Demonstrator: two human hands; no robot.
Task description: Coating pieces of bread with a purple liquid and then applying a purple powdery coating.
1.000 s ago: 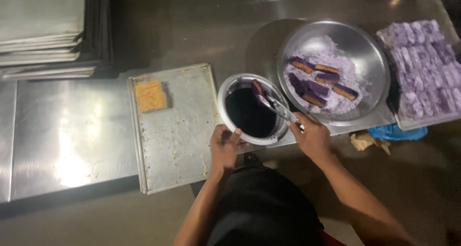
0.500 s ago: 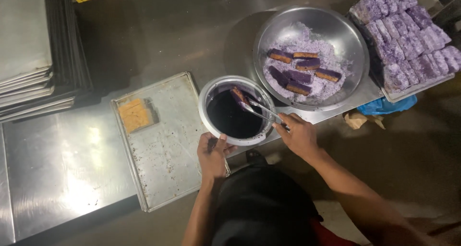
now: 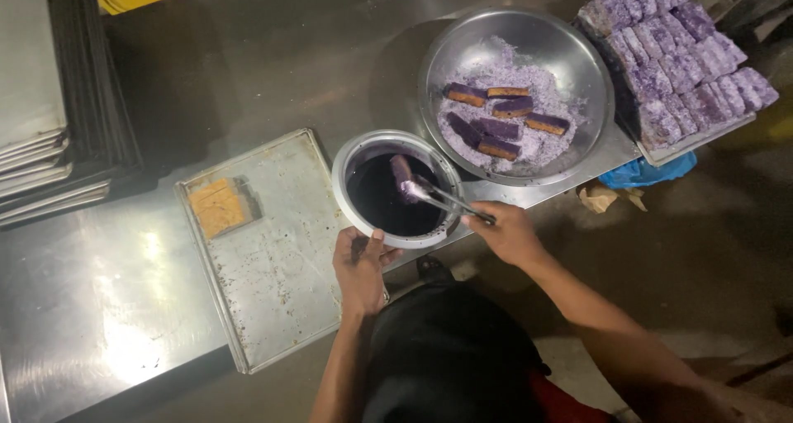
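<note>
My right hand (image 3: pixel 510 233) grips metal tongs (image 3: pixel 446 198) that pinch a purple-coated cake piece (image 3: pixel 402 173) over the dark liquid in a small round metal bowl (image 3: pixel 357 153). On that bowl's near rim rests my left hand (image 3: pixel 360 264), holding it. Just right of it stands a large steel bowl (image 3: pixel 578 59) with pale purple crumbs and several dipped cake pieces (image 3: pixel 500 117) lying on them.
A metal baking tray (image 3: pixel 281 266) to the left carries a plain yellow cake square (image 3: pixel 217 207). A tray of several purple-coated cakes (image 3: pixel 673 59) sits at the far right. Stacked empty trays (image 3: pixel 49 125) stand at the left, a blue cloth (image 3: pixel 644 173) under the table edge.
The view has shifted, so everything sits further left. The tongs stay in the small bowl, holding the piece at the dark liquid. My left hand keeps the rim.
</note>
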